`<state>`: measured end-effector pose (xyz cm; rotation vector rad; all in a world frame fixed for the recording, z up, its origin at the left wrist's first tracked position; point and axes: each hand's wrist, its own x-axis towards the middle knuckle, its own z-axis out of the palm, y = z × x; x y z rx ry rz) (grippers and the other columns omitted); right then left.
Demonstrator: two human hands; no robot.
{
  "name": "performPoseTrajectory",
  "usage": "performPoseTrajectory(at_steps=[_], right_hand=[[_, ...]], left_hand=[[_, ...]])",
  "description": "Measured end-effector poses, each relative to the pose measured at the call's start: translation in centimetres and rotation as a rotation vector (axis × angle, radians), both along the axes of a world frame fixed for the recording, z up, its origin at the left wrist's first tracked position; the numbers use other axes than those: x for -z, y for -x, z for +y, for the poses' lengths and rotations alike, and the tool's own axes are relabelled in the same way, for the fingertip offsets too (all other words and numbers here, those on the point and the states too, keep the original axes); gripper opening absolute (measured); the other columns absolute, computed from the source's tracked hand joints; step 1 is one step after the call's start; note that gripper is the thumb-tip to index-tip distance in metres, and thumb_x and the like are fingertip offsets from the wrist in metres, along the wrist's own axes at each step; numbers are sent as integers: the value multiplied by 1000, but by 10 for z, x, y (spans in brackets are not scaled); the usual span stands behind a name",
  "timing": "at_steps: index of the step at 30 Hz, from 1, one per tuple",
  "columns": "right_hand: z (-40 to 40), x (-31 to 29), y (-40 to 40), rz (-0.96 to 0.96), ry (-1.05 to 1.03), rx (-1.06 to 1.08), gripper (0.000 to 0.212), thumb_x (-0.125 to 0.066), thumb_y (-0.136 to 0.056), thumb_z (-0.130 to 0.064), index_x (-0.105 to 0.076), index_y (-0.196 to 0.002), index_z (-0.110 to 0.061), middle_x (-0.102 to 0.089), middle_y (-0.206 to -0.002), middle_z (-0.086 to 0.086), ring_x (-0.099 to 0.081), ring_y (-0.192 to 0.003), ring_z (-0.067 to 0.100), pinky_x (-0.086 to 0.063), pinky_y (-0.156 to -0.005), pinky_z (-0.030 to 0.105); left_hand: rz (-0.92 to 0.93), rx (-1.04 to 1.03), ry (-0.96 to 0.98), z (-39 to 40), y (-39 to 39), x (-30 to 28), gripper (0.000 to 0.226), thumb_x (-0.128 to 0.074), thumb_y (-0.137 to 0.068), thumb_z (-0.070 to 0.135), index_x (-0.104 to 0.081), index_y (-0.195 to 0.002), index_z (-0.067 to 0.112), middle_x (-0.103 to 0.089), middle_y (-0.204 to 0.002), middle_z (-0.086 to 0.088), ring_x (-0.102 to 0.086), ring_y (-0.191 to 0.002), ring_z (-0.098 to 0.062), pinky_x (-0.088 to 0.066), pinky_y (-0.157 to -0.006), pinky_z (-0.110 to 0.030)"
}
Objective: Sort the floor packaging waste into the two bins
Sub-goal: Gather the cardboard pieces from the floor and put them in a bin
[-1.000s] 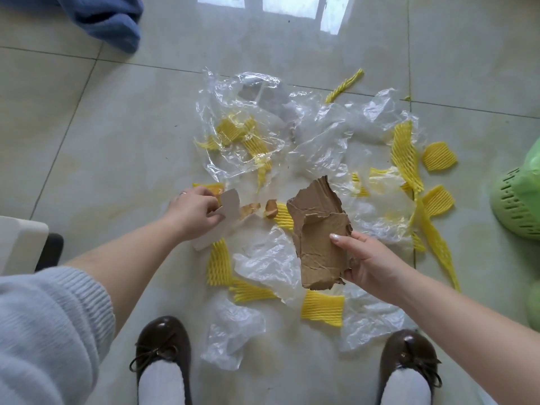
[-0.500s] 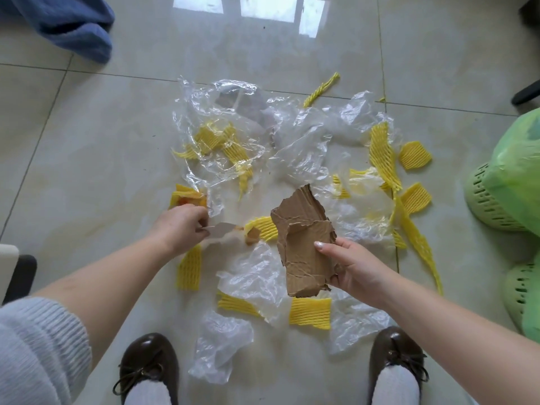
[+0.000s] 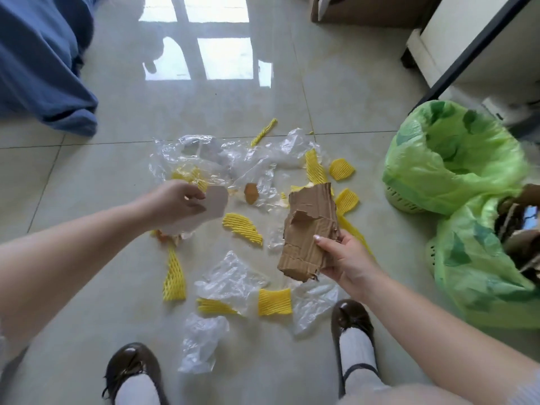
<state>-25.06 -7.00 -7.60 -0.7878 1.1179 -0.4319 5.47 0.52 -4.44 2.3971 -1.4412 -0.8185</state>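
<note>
My right hand [image 3: 339, 255] grips a torn brown cardboard piece [image 3: 309, 229], held upright above the floor litter. My left hand [image 3: 175, 201] holds a pale grey card scrap [image 3: 209, 211] off the floor at centre left. Below them lie several yellow foam nets [image 3: 242, 228], crumpled clear plastic films [image 3: 230, 277] and a small brown cardboard scrap [image 3: 250, 192]. Two bins lined with green bags stand at the right: the farther bin [image 3: 450, 159] looks empty, the nearer bin [image 3: 482, 258] holds cardboard pieces.
Blue fabric [image 3: 41, 62] hangs at the upper left. A cardboard box [image 3: 365, 10] and white furniture with a dark frame [image 3: 467, 45] stand at the upper right. My two brown shoes [image 3: 131, 366] are planted at the pile's near edge.
The view has tilted up, bringing both bins into sight. Both hands have risen from the floor, the left lifting the grey card scrap, the right carrying the cardboard toward the right.
</note>
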Motion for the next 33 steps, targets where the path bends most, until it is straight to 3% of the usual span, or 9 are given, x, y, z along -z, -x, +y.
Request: performPoseTrajectory(at_steps=[8, 11, 13, 15, 17, 21, 24, 29, 33], right_hand=[[-9, -82, 123, 83, 227, 279, 12, -49, -93, -8, -57, -92, -17, -67, -80, 2, -64, -64, 12, -50, -46, 20], [-13, -110, 171, 118, 289, 390, 15, -47, -92, -7, -58, -85, -14, -66, -70, -1, -64, -54, 7, -47, -45, 17], [-15, -121, 201, 195, 345, 453, 9, -52, -88, -18, -61, -87, -16, -68, -79, 1, -65, -69, 14, -49, -59, 23], [-18, -128, 230, 289, 402, 500, 26, -57, -75, -38, -64, -97, -26, -70, -98, 4, -64, -90, 22, -51, -81, 34], [-21, -137, 259, 368, 479, 599, 34, -53, -69, -45, -64, -99, -34, -70, -101, 1, -64, -93, 23, -52, -87, 41], [-28, -155, 310, 528, 639, 890, 25, -50, -86, -25, -61, -106, -17, -67, -105, 9, -61, -94, 28, -49, -82, 38], [-35, -146, 342, 633, 623, 997, 25, -47, -88, -24, -61, -107, -17, -64, -105, 10, -59, -93, 30, -47, -79, 36], [-53, -120, 356, 662, 518, 941, 13, -47, -81, -12, -60, -82, -11, -59, -78, 7, -48, -61, 22, -39, -56, 28], [-78, -107, 343, 749, 452, 777, 11, -48, -84, -14, -56, -78, -20, -53, -88, 7, -45, -63, 19, -35, -51, 26]], left_hand=[[70, 141, 188, -61, 141, -111, 11, -61, -86, 23, -62, -97, 25, -61, -93, -3, -53, -79, -20, -37, -56, -21], [157, 152, 246, -87, 204, -131, 9, -56, -84, 25, -62, -89, 20, -65, -95, -15, -54, -76, -24, -45, -66, -31], [234, 131, 279, -104, 247, -141, 20, -53, -76, 25, -64, -90, 16, -64, -90, -15, -54, -77, -24, -46, -69, -34], [294, 131, 311, -120, 290, -149, 11, -55, -81, 19, -64, -87, 19, -60, -85, -9, -53, -76, -23, -40, -64, -28], [336, 140, 345, -135, 331, -152, 15, -56, -85, 11, -66, -91, 19, -59, -86, -7, -52, -77, -21, -37, -61, -25], [378, 153, 344, -164, 395, -146, 18, -55, -85, 10, -62, -69, 18, -56, -81, -8, -51, -75, -21, -36, -55, -24], [286, 139, 313, -184, 423, -132, 18, -53, -82, 11, -71, -82, 9, -61, -78, -11, -56, -74, -27, -40, -60, -26], [189, 146, 248, -203, 449, -101, 20, -49, -84, 12, -69, -87, 13, -60, -78, -6, -54, -71, -25, -34, -49, -21], [111, 187, 207, -218, 461, -82, 24, -48, -79, 9, -71, -88, 12, -61, -75, -4, -55, -67, -24, -38, -50, -20]])
